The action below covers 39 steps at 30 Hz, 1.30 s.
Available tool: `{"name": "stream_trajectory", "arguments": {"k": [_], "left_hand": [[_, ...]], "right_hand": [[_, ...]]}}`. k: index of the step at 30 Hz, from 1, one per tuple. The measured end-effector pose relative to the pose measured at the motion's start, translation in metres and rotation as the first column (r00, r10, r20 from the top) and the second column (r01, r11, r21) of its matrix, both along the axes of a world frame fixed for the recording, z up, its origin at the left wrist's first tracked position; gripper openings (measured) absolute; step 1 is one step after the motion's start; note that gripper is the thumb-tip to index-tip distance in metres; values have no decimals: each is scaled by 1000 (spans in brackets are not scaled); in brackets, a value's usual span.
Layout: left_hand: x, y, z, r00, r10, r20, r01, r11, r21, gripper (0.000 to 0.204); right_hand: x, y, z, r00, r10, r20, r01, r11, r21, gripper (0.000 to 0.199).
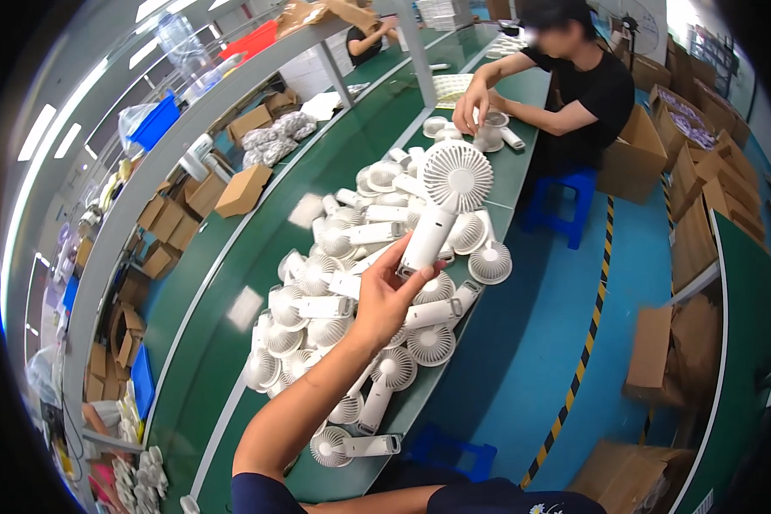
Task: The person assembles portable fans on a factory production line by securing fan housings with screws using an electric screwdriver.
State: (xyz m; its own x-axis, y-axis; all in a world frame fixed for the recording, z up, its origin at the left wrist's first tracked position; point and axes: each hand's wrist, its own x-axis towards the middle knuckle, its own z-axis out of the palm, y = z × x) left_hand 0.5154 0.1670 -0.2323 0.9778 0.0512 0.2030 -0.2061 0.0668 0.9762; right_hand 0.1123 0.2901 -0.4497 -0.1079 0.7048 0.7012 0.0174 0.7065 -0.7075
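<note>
My left hand (387, 291) is closed around the lower handle of a white handheld fan (430, 236), holding it up above the table. The fan's round slatted head (457, 176) points up and away from me. Beneath and around it lies a heap of similar white handheld fans (325, 274), turned in many directions. One fan (355, 445) lies at the near edge of the heap. My right forearm (373, 501) crosses the bottom of the picture toward the left, and its hand is outside the picture.
The green table (201, 343) runs away from me. At its far right a co-worker (587, 94) on a blue stool (561, 201) handles a white fan part. A grey metal frame (223, 94) rises on the left. Cardboard boxes (632, 154) and a striped floor line (587, 343) are on the right.
</note>
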Motion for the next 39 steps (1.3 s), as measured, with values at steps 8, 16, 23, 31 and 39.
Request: {"name": "stream_trajectory", "arguments": {"k": [8,16,23,31,39], "left_hand": [[-164,43,54,874,484,-38,-476,870,125,45],[-480,155,12,96,992,79,-992,89,88,42],[-585,138,-62,-174,977,-123,-968,-147,205,30],[-561,134,-116,-120,939,-323,-957,-23,288,34],[-523,98,-108,-200,975,99,-683,-212,699,62]], "right_hand": [[-27,-48,23,994,8,112,27,950,-312,57],[2,-63,53,994,85,66,-46,891,-451,59],[31,-67,73,988,-150,-35,99,792,-603,54],[22,-69,80,991,-130,-33,81,777,-625,55],[20,-71,81,977,-196,86,211,802,-559,60]]}}
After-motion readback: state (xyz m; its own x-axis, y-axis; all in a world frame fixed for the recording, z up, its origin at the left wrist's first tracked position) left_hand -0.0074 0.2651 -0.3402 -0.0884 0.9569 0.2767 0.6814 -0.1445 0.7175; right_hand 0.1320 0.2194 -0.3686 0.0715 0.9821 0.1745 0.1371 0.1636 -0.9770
